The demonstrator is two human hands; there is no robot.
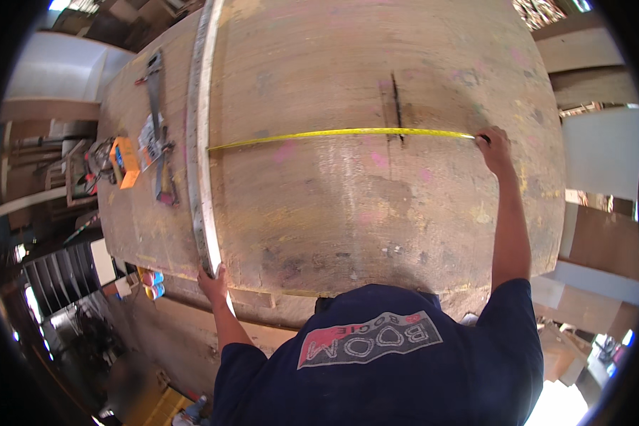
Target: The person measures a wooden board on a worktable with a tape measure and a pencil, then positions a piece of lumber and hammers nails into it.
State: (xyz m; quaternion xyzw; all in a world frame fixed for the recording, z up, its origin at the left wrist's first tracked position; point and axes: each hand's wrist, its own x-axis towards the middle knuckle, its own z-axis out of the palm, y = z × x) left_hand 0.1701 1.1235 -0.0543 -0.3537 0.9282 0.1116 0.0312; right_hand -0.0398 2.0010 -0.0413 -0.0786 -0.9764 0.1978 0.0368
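A large worn wooden board (334, 213) lies before me. A long metal straightedge (197, 142) runs front to back along its left part, and my left hand (213, 282) is closed on its near end. From the straightedge a yellow tape blade (334, 131) stretches rightward across the board to my right hand (494, 148), which is closed on a dark object at that end, apparently the tape case, mostly hidden by the fingers. A dark line (396, 106) on the board crosses under the tape.
Long hand tools (154, 92) and an orange box (125, 162) with items lie on the board's left side. Two small cans (154, 284) sit below the board's lower left edge. Stacked panels (593, 241) and other clutter surround the board on both sides.
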